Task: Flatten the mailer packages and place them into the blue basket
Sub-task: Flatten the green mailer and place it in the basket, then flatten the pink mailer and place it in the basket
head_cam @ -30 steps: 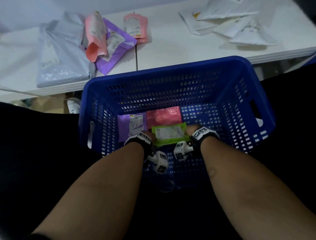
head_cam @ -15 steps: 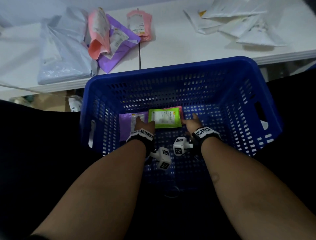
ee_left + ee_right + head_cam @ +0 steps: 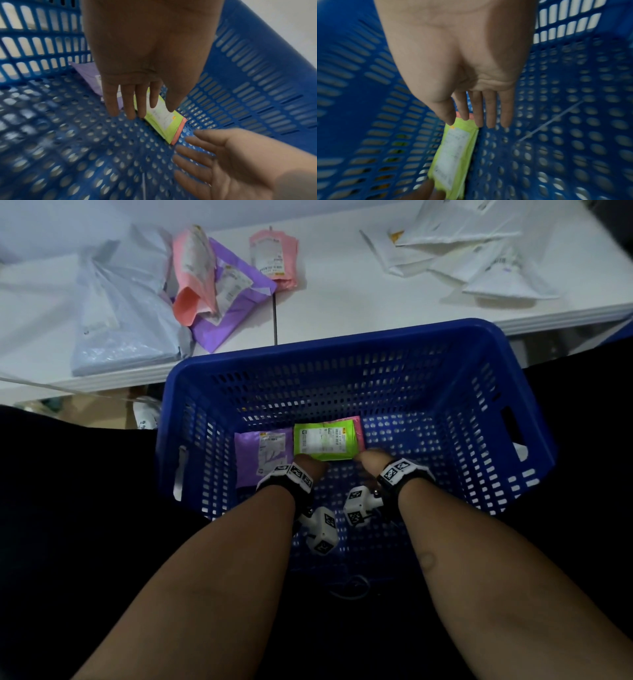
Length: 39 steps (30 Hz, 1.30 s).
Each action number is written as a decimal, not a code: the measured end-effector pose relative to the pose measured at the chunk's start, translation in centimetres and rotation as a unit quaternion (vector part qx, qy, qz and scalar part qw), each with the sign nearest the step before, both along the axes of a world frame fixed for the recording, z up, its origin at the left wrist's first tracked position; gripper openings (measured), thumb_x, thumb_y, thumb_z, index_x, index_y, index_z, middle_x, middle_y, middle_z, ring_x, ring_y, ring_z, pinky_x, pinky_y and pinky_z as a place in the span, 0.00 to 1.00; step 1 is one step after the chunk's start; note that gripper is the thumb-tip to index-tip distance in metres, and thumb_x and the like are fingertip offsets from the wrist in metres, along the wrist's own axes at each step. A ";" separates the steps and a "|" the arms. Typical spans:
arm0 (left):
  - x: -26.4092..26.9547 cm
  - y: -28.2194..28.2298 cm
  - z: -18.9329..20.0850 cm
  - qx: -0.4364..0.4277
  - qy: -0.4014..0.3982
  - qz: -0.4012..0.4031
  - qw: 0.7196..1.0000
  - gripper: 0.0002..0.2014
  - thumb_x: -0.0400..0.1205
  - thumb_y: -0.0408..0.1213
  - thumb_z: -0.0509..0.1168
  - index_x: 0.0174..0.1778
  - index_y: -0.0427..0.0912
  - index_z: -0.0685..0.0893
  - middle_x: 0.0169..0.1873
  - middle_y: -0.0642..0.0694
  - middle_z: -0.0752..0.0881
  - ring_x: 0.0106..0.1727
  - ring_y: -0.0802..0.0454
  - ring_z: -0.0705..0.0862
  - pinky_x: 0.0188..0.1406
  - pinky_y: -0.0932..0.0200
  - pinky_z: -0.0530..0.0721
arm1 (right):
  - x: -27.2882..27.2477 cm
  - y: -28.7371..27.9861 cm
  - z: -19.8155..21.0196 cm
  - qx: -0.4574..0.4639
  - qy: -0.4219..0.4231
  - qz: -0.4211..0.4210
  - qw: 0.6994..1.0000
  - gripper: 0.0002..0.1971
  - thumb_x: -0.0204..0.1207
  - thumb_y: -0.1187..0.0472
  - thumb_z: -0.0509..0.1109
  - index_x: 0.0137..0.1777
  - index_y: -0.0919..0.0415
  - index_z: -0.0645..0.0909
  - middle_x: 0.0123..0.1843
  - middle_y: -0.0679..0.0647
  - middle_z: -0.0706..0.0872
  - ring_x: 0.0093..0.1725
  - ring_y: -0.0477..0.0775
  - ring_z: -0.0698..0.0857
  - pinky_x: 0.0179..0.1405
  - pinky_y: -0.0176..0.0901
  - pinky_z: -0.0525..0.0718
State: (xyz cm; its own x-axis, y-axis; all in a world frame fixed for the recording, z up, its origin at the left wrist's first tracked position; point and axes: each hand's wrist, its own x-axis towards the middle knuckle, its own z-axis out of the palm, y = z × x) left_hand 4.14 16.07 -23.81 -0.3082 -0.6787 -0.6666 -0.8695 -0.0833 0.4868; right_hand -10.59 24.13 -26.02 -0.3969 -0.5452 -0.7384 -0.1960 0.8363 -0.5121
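Two hands reach into the blue basket (image 3: 342, 361) in the head view, the left hand (image 3: 310, 469) and right hand (image 3: 371, 462) at the green mailer's (image 3: 325, 441) near corners; it lies on the floor atop a pink mailer (image 3: 358, 428), beside a purple mailer (image 3: 262, 455). In the left wrist view, straight, slightly spread fingers (image 3: 131, 106) touch its end. In the right wrist view, straight fingers (image 3: 478, 115) meet the opposite end, its long axis running away from them.

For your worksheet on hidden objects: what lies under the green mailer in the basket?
Under the green mailer a pink mailer shows only as a strip along its edge; the rest is covered. Both lie on the basket floor.
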 end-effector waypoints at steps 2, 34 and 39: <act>-0.8 -0.5 0.3 -0.026 0.029 -0.055 0.998 0.19 0.91 0.39 0.56 0.77 0.36 0.77 0.72 0.35 0.81 0.66 0.45 0.82 0.50 0.61 0.76 | 0.3 -1.1 1.5 -0.042 -0.043 -0.066 0.996 0.12 0.85 0.59 0.64 0.49 0.67 0.85 0.49 0.64 0.85 0.47 0.62 0.85 0.52 0.50 0.81; -0.3 -16.1 17.8 -0.454 0.084 0.264 0.847 0.24 0.74 0.31 0.65 0.69 0.40 0.75 0.66 0.39 0.76 0.66 0.38 0.77 0.61 0.42 0.81 | -4.8 -10.8 12.9 -0.136 0.416 0.315 0.842 0.46 0.78 0.39 0.65 0.88 0.51 0.44 0.90 0.57 0.43 0.88 0.59 0.41 0.86 0.60 0.38; 1.5 -20.9 19.2 -0.467 0.032 0.305 0.829 0.38 0.74 0.33 0.68 0.81 0.52 0.64 0.77 0.41 0.66 0.74 0.38 0.71 0.66 0.41 0.79 | -4.3 -10.7 12.6 -0.106 0.422 0.325 0.840 0.54 0.73 0.34 0.66 0.88 0.50 0.35 0.89 0.57 0.34 0.87 0.61 0.32 0.84 0.62 0.31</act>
State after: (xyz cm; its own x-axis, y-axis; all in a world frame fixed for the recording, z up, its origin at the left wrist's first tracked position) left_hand 5.67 -4.86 -4.62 0.2677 -0.9323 0.2431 -0.7747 -0.0583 0.6296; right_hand -14.88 13.41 -13.44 -0.2980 -0.9328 -0.2027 -0.9436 0.3199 -0.0849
